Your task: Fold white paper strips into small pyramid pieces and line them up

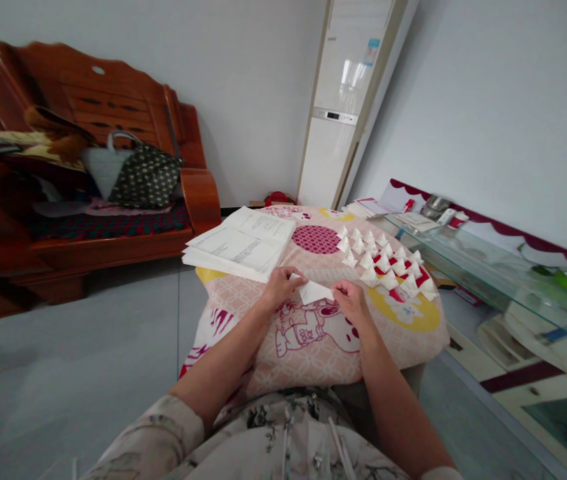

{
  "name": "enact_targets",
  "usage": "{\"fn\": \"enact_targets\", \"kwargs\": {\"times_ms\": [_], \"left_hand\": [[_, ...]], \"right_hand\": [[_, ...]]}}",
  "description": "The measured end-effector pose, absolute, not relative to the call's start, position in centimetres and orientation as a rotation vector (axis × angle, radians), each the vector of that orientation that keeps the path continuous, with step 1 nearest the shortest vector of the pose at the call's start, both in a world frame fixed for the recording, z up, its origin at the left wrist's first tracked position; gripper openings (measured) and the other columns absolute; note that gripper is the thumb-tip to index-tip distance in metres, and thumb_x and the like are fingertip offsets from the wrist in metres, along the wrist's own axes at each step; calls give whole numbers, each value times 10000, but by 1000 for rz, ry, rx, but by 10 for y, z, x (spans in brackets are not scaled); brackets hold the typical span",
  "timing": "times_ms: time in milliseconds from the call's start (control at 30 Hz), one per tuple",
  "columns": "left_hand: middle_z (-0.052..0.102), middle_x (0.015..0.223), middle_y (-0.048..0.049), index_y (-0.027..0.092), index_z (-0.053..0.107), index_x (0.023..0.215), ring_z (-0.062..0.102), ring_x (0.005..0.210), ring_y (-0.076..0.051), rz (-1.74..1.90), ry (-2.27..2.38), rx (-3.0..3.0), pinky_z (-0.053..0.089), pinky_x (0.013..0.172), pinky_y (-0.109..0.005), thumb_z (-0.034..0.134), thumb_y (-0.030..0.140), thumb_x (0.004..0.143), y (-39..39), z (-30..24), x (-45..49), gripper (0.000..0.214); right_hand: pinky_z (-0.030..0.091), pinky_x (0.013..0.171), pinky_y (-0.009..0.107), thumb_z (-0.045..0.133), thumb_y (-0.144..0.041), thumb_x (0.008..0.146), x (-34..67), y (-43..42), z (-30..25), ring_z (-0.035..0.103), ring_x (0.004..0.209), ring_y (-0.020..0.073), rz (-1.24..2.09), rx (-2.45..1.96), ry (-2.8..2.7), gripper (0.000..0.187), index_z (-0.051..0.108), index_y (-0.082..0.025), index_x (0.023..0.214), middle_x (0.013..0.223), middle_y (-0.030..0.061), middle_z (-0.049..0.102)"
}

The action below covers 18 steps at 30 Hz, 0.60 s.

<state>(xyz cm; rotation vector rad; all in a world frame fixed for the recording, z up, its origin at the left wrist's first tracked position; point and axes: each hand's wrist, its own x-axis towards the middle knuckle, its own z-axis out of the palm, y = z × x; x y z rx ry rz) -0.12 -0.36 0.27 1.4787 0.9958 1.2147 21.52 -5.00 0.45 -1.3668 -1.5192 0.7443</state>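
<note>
Between my two hands is a small folded piece of white paper [314,292], held just above the patterned cloth [268,320]. My left hand [283,287] pinches its left end between thumb and fingers. At its right end, the fingertips of my right hand [350,301] are closed on the corner. Beyond my left hand lies a stack of printed paper sheets [243,243], fanned slightly at the left edge. Several small folded white paper pieces [386,263] with pointed tips stand in rows on the cloth, past my right hand.
A glass-topped cabinet [508,287] with papers and small items runs along the right. At the left stands a wooden sofa [113,100] with a dark patterned bag [146,177] on it. A tall white air conditioner [336,113] is at the back.
</note>
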Motion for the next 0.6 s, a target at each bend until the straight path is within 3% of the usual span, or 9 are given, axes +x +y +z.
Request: {"fn": "enact_targets", "kwargs": {"times_ms": [100, 233, 333, 400, 600], "left_hand": [[500, 432, 53, 137, 660, 698, 386, 373, -64, 1266, 990, 1385, 265, 400, -198, 741, 401, 676, -5, 4, -2, 277], [635, 544, 6, 137, 637, 749, 528, 443, -92, 1272, 831, 1325, 419, 462, -205, 764, 400, 673, -10, 7, 0, 302], [676, 605, -12, 133, 636, 765, 613, 528, -121, 1279, 780, 1287, 510, 551, -235, 788, 386, 647, -11, 6, 2, 318], [688, 624, -16, 132, 642, 778, 637, 555, -132, 1286, 790, 1258, 534, 581, -251, 792, 384, 634, -11, 5, 2, 327], [696, 654, -7, 127, 643, 859, 673, 594, -141, 1295, 782, 1218, 561, 617, -258, 787, 341, 626, -12, 2, 3, 348]], "right_hand": [[481, 547, 280, 554, -313, 728, 225, -50, 2, 611, 546, 179, 693, -1397, -1423, 154, 617, -176, 701, 589, 26, 654], [549, 711, 353, 553, -337, 801, 222, -56, 4, 674, 729, 226, 331, -1353, -1415, 199, 660, -171, 824, 772, 79, 718], [544, 863, 400, 479, -276, 873, 209, -63, 8, 678, 936, 246, 66, -1210, -1528, 298, 672, -160, 1069, 1039, 130, 725], [535, 911, 426, 419, -223, 899, 202, -67, 10, 666, 1006, 253, -40, -1144, -1582, 354, 658, -169, 1155, 1103, 137, 710], [500, 1007, 475, 381, -124, 898, 195, -71, 7, 612, 1153, 268, -197, -1046, -1675, 420, 667, -173, 1201, 1196, 153, 667]]}}
